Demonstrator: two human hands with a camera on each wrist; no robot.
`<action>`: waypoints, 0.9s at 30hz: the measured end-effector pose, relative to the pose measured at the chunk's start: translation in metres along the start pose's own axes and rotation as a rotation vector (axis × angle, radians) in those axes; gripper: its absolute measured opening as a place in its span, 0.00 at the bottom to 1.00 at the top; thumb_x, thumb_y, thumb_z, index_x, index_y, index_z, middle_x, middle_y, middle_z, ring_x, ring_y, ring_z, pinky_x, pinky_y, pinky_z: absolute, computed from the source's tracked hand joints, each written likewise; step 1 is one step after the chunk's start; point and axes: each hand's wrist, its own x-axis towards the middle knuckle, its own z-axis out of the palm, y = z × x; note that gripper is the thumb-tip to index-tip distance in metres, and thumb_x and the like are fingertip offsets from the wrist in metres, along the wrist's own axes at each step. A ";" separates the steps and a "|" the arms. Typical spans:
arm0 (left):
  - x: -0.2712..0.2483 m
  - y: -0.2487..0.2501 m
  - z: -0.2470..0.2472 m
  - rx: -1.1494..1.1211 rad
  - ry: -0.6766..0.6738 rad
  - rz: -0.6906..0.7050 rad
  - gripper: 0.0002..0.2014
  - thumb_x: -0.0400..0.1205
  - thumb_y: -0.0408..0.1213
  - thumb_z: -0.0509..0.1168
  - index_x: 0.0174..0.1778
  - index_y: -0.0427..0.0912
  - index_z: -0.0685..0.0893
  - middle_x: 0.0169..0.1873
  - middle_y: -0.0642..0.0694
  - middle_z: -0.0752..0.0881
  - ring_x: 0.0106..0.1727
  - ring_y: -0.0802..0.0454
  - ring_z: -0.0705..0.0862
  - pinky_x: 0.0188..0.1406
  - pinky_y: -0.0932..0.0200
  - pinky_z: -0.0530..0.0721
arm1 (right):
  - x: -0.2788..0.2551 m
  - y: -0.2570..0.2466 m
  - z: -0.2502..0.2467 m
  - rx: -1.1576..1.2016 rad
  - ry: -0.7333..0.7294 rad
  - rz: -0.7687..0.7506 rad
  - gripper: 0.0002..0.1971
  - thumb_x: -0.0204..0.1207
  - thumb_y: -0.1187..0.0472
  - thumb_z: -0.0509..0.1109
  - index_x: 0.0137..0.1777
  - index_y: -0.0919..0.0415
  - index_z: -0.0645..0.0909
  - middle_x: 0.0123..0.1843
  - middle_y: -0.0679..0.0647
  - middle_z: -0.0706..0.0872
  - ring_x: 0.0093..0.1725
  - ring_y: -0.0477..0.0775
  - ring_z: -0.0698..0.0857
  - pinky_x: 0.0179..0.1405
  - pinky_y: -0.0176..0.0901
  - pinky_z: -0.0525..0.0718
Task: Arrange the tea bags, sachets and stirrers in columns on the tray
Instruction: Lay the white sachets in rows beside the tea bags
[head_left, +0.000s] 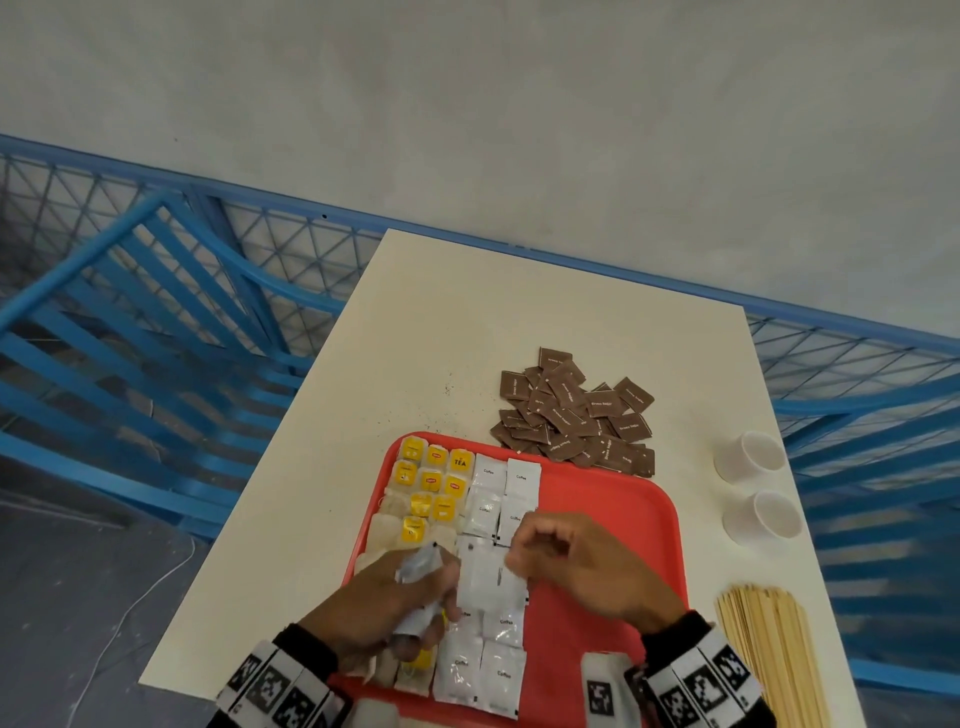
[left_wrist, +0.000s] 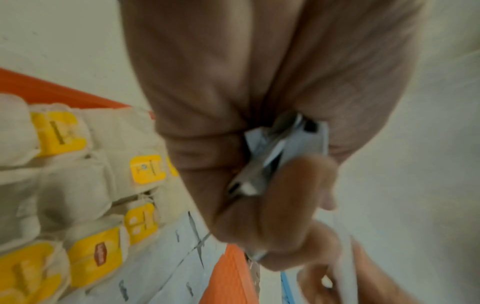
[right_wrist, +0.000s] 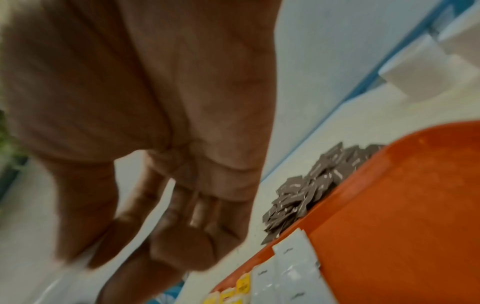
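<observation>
A red tray holds tea bags with yellow tags in columns on its left. Beside them lie white coffee sachets in two columns. My left hand hovers over the tray's near left and grips a small bundle of white sachets. My right hand is just right of it, fingers curled, pinching one white sachet by its edge above the sachet columns. Brown sugar sachets lie heaped on the table beyond the tray. Wooden stirrers lie in a bundle right of the tray.
Two white paper cups lie on their sides near the table's right edge. The tray's right half is bare red. A blue metal railing runs behind and left of the white table.
</observation>
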 end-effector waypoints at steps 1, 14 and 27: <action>-0.001 0.001 0.000 0.072 -0.007 0.011 0.17 0.80 0.48 0.71 0.49 0.36 0.81 0.35 0.42 0.85 0.25 0.51 0.77 0.19 0.65 0.71 | -0.001 0.002 0.001 -0.105 -0.080 0.015 0.07 0.80 0.53 0.75 0.42 0.54 0.84 0.37 0.43 0.86 0.36 0.40 0.82 0.39 0.33 0.77; 0.000 -0.042 0.001 0.159 0.160 -0.001 0.12 0.75 0.47 0.77 0.33 0.44 0.86 0.30 0.40 0.88 0.27 0.46 0.81 0.29 0.57 0.76 | -0.006 0.034 0.051 0.151 0.202 0.267 0.11 0.75 0.53 0.79 0.37 0.58 0.87 0.27 0.48 0.85 0.26 0.46 0.81 0.30 0.37 0.77; 0.007 -0.055 -0.006 0.076 0.329 -0.077 0.14 0.79 0.39 0.74 0.48 0.28 0.88 0.32 0.39 0.87 0.25 0.48 0.81 0.19 0.64 0.70 | 0.037 0.063 0.050 0.332 0.491 0.424 0.08 0.74 0.69 0.78 0.48 0.73 0.85 0.26 0.57 0.83 0.27 0.54 0.79 0.25 0.42 0.77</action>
